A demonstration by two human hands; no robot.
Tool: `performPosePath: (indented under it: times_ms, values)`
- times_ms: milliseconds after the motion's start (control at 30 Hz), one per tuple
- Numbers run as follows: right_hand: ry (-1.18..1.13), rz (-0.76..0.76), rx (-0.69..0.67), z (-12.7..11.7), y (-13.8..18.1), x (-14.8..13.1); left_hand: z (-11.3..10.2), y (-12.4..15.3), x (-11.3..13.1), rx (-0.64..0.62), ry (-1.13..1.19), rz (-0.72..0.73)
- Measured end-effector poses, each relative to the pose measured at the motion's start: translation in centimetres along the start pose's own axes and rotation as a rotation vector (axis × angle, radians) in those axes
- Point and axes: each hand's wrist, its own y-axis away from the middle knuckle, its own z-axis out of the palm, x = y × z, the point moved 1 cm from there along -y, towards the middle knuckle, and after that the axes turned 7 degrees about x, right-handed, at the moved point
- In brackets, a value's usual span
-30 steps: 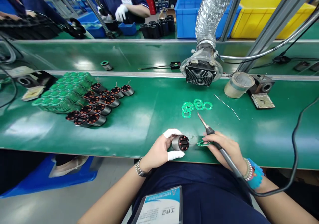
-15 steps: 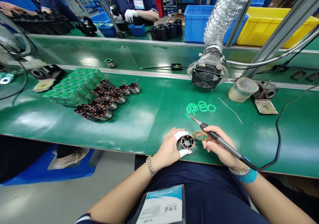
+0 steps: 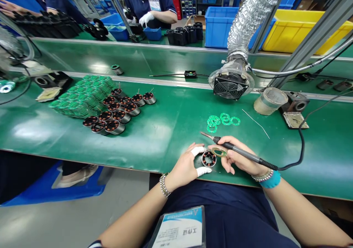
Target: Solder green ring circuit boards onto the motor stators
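My left hand [image 3: 187,162], with white covers on thumb and forefinger, curls round a motor stator [image 3: 209,159] with copper windings that stands on the green bench. In my right hand [image 3: 240,156] are a soldering iron [image 3: 242,151], its tip pointing left above the bench, and a ring-shaped circuit board [image 3: 219,152] pinched in the fingers. That board is tilted at the stator's upper right edge; I cannot tell whether they touch. Several loose green ring boards [image 3: 213,121] lie beyond my hands.
Several wound stators [image 3: 115,126] stand at left beside stacked green boards [image 3: 82,93]. A fan with a duct [image 3: 231,88] hangs ahead. A solder wire [image 3: 256,123], a round pot [image 3: 269,101] and an iron stand [image 3: 296,106] are at right. A gloved co-worker [image 3: 149,5] sits opposite.
My right hand has shifted left with the soldering iron and ring board, bringing the board closer to the stator. The iron's tip has moved left, off the loose boards. My left hand stays round the stator.
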Motion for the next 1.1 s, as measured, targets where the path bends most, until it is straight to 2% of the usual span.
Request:
performPosePath:
  times_ms: [300,533,600,733,900,1000,1100]
  values:
    - [-0.038,0.053,-0.078,-0.5,-0.7,-0.4,-0.1,0.0,0.1,-0.001,0.017,-0.002]
    - [0.024,0.074,-0.15,-0.9,-1.0,-0.5,0.0,0.0,0.0,0.016,-0.007,-0.013]
    - [0.08,0.021,-0.098,-0.6,-0.9,-0.6,0.0,0.0,0.1,0.013,-0.005,-0.006]
    - [0.232,-0.158,0.098,0.0,-0.6,-0.7,0.0,0.0,0.1,0.012,-0.009,0.011]
    - [0.187,-0.053,0.236,0.4,-0.5,-0.4,0.1,0.1,0.2,0.02,-0.031,0.007]
    - [0.407,-0.084,0.292,0.7,-0.8,-0.5,0.1,0.1,0.3,0.032,-0.041,0.016]
    - [0.705,-0.237,0.216,1.5,-1.2,-0.6,0.3,0.2,0.5,0.07,-0.056,0.028]
